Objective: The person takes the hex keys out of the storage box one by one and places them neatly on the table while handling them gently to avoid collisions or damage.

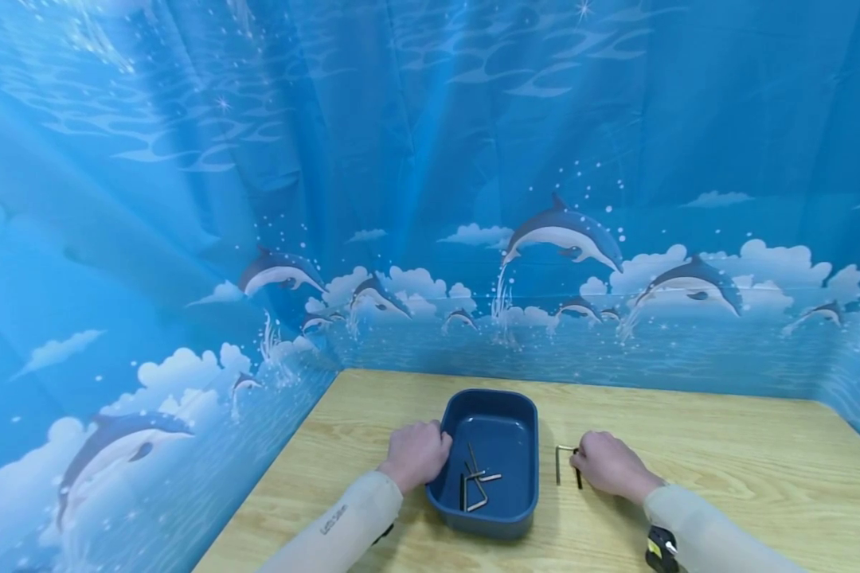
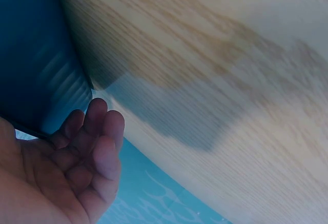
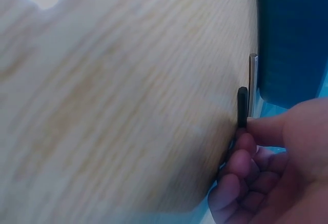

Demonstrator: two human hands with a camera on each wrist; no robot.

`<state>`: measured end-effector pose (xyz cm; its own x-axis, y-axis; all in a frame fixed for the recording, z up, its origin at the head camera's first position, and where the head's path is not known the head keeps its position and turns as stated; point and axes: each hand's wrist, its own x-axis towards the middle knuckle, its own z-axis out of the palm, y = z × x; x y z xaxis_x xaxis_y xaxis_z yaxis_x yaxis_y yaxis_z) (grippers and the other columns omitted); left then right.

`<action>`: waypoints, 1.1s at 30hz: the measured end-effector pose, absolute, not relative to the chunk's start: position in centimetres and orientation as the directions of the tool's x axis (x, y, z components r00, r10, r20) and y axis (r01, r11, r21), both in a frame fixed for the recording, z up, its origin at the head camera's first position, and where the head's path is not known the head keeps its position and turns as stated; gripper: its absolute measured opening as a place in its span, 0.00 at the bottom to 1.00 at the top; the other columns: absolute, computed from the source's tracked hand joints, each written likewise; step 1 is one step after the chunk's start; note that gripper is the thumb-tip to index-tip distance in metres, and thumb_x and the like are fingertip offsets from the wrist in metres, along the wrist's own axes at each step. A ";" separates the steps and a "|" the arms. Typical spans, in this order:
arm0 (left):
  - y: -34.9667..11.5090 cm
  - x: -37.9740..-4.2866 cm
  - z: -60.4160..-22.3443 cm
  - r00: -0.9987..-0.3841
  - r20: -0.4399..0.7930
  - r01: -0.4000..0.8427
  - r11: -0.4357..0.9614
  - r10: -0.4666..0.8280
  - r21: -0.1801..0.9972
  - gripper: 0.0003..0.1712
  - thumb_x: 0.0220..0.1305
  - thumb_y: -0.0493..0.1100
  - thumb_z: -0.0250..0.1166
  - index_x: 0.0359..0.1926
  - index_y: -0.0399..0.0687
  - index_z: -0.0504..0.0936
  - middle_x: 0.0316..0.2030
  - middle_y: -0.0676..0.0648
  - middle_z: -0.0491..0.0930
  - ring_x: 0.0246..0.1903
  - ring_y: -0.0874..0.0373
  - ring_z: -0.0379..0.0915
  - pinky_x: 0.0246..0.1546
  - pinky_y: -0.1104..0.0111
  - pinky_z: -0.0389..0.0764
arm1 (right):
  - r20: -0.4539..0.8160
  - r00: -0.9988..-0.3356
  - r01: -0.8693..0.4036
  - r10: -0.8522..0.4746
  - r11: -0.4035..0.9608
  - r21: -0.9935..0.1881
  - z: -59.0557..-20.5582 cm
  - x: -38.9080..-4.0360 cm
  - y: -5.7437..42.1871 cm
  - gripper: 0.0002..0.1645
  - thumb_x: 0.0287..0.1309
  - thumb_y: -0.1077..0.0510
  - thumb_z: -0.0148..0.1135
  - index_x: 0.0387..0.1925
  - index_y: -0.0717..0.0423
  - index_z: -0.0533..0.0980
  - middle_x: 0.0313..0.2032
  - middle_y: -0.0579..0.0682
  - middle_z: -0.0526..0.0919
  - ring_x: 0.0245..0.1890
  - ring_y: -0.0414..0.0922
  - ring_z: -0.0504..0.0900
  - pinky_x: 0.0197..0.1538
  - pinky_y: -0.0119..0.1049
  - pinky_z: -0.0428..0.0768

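My left hand (image 1: 417,454) grips the left rim of a dark blue plastic bin (image 1: 483,523); in the left wrist view its curled fingers show beside the bin's outer wall (image 2: 36,55). Inside the bin lie several L-shaped hex keys, brassy ones (image 1: 484,495) and a black one (image 1: 463,493), crossing each other near the front left. Right of the bin, my right hand (image 1: 611,464) pinches a black hex key (image 3: 242,106) between thumb and fingers, low over the table. A brassy hex key (image 1: 558,468) is right beside it, its short arm running to the fingertips.
The light wood-grain table (image 1: 724,454) carries the bin and tools. Behind and at the left hangs a blue curtain (image 1: 430,199) printed with dolphins and clouds, meeting the table's back edge. A black device (image 1: 662,549) is strapped at the right wrist.
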<state>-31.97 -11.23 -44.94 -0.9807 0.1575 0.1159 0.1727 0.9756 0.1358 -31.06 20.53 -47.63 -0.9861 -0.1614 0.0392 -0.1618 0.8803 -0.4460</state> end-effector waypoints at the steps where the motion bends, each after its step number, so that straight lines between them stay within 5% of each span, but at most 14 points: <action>1: -11.2 -32.0 -44.9 -0.981 0.115 0.173 0.975 0.158 0.137 0.21 0.76 0.54 0.49 0.31 0.47 0.78 0.20 0.50 0.70 0.21 0.56 0.69 0.24 0.60 0.75 | 0.040 -0.986 -0.163 -0.162 0.880 -0.447 -47.6 -31.1 20.5 0.29 0.64 0.59 0.62 0.08 0.48 0.63 0.10 0.41 0.58 0.12 0.38 0.56 0.21 0.33 0.61; 33: -11.3 -32.1 -45.1 -0.978 0.127 0.182 0.973 0.165 0.141 0.21 0.76 0.53 0.49 0.30 0.48 0.77 0.20 0.50 0.70 0.20 0.57 0.69 0.23 0.61 0.74 | 0.066 -0.985 -0.174 -0.161 0.881 -0.441 -47.8 -31.2 20.5 0.28 0.63 0.60 0.60 0.08 0.49 0.63 0.10 0.41 0.58 0.12 0.38 0.57 0.21 0.34 0.61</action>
